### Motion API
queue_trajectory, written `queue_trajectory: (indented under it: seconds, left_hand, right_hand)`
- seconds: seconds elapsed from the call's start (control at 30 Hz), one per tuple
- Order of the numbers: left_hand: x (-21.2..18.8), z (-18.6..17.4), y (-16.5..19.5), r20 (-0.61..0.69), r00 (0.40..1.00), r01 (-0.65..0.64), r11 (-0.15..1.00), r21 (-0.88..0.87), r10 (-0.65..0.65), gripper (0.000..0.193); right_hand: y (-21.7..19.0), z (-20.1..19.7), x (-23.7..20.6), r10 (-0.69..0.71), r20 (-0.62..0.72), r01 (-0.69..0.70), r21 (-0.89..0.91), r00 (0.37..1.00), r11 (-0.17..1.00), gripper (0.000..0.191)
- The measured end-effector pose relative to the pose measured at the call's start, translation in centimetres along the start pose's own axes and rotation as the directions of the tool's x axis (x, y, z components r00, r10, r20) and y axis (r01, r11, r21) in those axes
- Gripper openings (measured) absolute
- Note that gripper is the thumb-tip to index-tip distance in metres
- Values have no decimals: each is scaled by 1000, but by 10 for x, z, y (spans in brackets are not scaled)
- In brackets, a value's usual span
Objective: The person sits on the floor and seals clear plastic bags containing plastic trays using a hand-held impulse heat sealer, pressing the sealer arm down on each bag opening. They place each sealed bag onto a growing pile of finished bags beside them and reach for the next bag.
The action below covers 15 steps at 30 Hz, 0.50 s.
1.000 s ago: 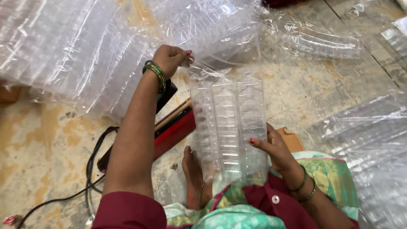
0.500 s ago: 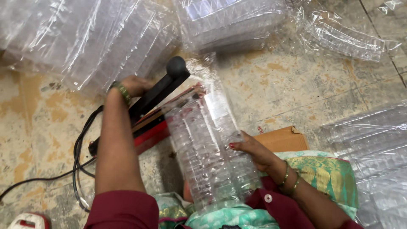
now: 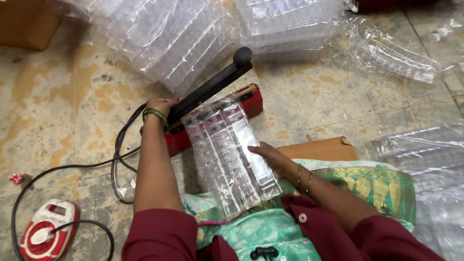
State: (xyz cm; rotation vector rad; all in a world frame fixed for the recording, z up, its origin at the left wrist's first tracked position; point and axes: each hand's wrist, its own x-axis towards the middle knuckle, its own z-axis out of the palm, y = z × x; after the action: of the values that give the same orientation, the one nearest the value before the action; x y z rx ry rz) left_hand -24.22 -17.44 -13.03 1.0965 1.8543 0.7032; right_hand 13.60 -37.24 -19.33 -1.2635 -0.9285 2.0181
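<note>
Left hand (image 3: 159, 107) is gripping the near end of the long black lever arm (image 3: 210, 87) of a red heat sealer (image 3: 212, 126), fingers closed around it; the arm is sitting raised at an angle, its round black knob (image 3: 242, 56) pointing up and away. Right hand (image 3: 270, 155) is lying flat and open, palm down, on the right edge of a clear plastic-wrapped pack of transparent moulded trays (image 3: 229, 154), pressing rather than clasping. The pack is lying between the two hands, running from the lap up to the sealer, with its far end resting on the sealer's bed just under the lever, right beside the left hand. A black cable (image 3: 121, 159) is looping from the sealer past the left forearm to a red-and-white extension reel (image 3: 46, 236) on the floor. A brown cardboard flap (image 3: 319, 149) is sitting just beyond the right wrist. More bagged clear tray packs (image 3: 183, 34) are lying around on the stained concrete floor (image 3: 63, 96).
</note>
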Motion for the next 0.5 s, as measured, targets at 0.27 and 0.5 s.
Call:
queue_trajectory:
  seconds: [0.27, 0.5]
  left_hand:
    - [-4, 14, 13, 44, 999, 35, 969, -244, -25, 26]
    - [-22, 10, 25, -101, 993, -36, 986, 163, 53, 39]
  right_hand:
    - [-124, -57, 37, -630, -490, 485, -403, 602, 776, 34]
    - [-285, 5, 126, -548, -300, 234, -673, 781, 702, 52]
